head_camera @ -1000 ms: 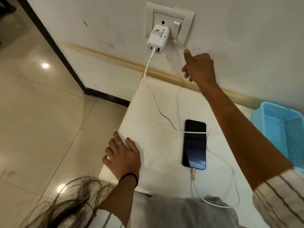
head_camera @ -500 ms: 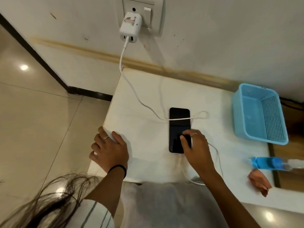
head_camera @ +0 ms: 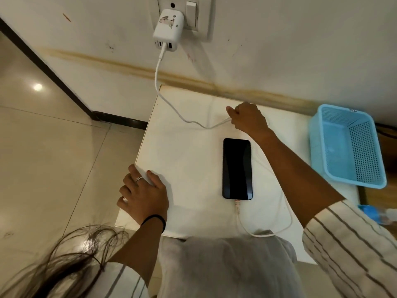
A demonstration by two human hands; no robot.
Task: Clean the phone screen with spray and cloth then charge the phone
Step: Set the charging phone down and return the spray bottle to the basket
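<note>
A black phone [head_camera: 237,168] lies face up on the white table [head_camera: 189,151], its screen dark. A white charging cable [head_camera: 171,106] runs from the white adapter [head_camera: 168,29] in the wall socket, across the table, and loops round to plug into the phone's near end. My right hand [head_camera: 249,119] is beyond the phone, fingers pinched on a stretch of that cable. My left hand [head_camera: 142,194] rests flat on the table's left front corner, fingers spread, holding nothing. A blue spray bottle [head_camera: 373,214] shows partly at the right edge.
A light blue plastic basket [head_camera: 348,145] stands at the table's right end. The wall switch [head_camera: 191,11] sits beside the adapter. Glossy tiled floor [head_camera: 53,158] lies to the left of the table.
My right hand left the wall switch, touched the phone, then moved past it and pinched the cable, which no longer lies across the screen. My left hand stayed put.
</note>
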